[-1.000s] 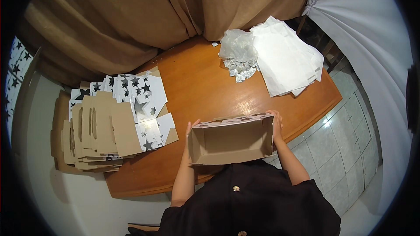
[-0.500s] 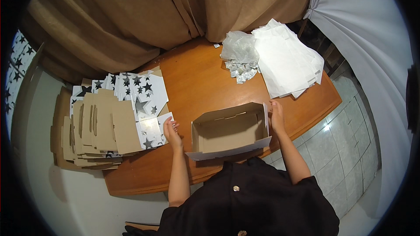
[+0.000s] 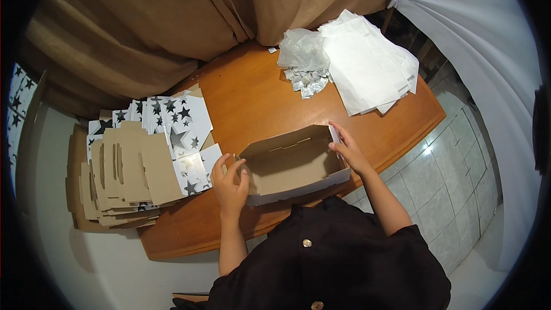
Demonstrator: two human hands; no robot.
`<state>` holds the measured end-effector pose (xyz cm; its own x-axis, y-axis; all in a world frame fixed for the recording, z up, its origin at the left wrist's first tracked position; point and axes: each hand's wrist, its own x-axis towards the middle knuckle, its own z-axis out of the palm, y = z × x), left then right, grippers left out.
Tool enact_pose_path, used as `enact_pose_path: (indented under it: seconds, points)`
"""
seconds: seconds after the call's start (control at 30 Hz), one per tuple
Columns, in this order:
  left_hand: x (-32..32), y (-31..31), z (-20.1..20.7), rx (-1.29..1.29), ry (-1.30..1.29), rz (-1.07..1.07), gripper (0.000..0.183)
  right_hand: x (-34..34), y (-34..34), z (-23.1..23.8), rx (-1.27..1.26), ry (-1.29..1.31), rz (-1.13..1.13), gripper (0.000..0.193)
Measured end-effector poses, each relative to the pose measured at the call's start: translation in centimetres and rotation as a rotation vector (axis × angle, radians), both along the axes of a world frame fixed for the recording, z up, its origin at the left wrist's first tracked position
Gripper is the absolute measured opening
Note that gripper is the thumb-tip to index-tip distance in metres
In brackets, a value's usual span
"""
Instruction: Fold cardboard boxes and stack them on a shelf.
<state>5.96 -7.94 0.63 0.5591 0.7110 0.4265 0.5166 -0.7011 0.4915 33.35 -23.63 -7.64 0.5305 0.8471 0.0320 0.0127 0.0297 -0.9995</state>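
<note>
In front of me on the table sits an open-topped cardboard box (image 3: 290, 175), brown inside and white outside. Its hollow faces up and nothing shows in it. My left hand (image 3: 231, 190) is at its left end, the index finger and thumb closing on the wall's edge, other fingers raised. At the right end, my right hand (image 3: 351, 152) grips the side wall, thumb over the inner face and fingers at the far corner. The outer fingertips are partly hidden.
Flat, partly folded box blanks (image 3: 135, 161), brown and white with dark stars, are stacked at the left. Small silvery packets (image 3: 310, 83) lie under a clear plastic bag (image 3: 303, 49) at the far side. White paper sheets (image 3: 370, 63) lie beside them. Brown curtains hang behind the wooden table (image 3: 241, 103).
Both hands have closed in on the box's two ends from beside it. The front white flap, which leaned outward, now stands more upright. The view has shifted slightly.
</note>
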Motion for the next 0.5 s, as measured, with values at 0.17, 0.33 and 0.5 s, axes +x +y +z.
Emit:
enact_pose_path:
  seconds: [0.17, 0.33, 0.5]
  points:
    - [-1.3, 1.1, 0.1, -0.170, 0.024, 0.053, 0.038, 0.2, 1.0, 0.7, -0.041, 0.281, -0.031, 0.055]
    - [-2.0, 1.1, 1.1, -0.101, 0.170, -0.161, 0.078, 0.2, 1.2, -0.6, 0.105, 0.250, -0.141, 0.053]
    - [-1.8, 1.1, -0.1, -0.202, 0.106, -0.022, 0.097, 1.6, -0.1, -0.5, 0.138, 0.594, -0.169, 0.059]
